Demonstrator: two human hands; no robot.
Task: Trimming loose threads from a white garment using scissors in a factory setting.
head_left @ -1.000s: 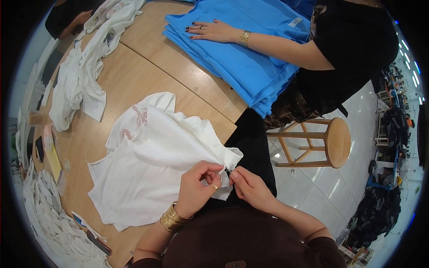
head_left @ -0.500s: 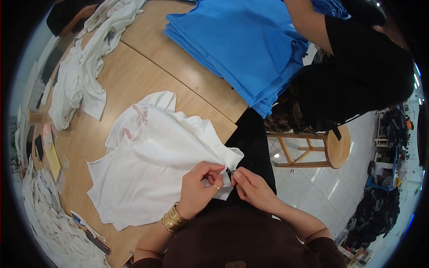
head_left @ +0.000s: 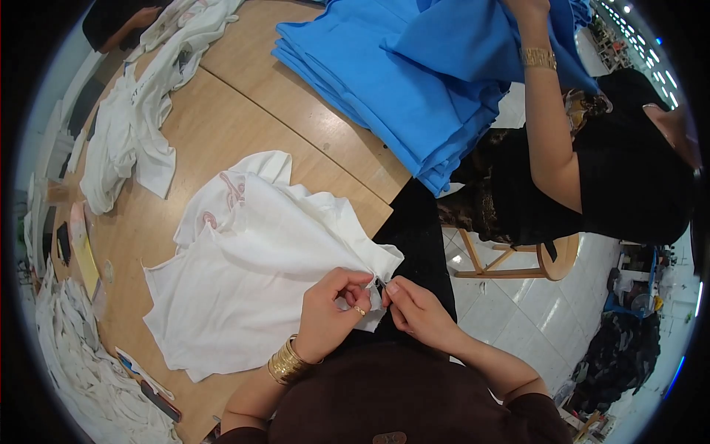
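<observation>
A white garment (head_left: 237, 288) with a pale red print lies spread over the table's near edge. At its right-hand corner my left hand (head_left: 329, 309), wearing a ring and gold bracelets, pinches the cloth between thumb and fingers. My right hand (head_left: 420, 312) is closed right beside it, gripping a small thin metal tool (head_left: 381, 283) whose dark tip meets the edge of the cloth. Most of that tool is hidden in my fingers, so its exact kind does not show.
A stack of blue cloth (head_left: 399, 81) lies at the far right of the wooden table (head_left: 296, 148), where a co-worker (head_left: 584, 163) handles a piece. White garments (head_left: 126, 148) lie along the left, with a phone-like dark object (head_left: 160, 402) near the front. A wooden stool (head_left: 566, 259) stands right.
The co-worker has leaned back to the right and lifted a piece of blue cloth off the stack. My hands and the white garment have hardly moved.
</observation>
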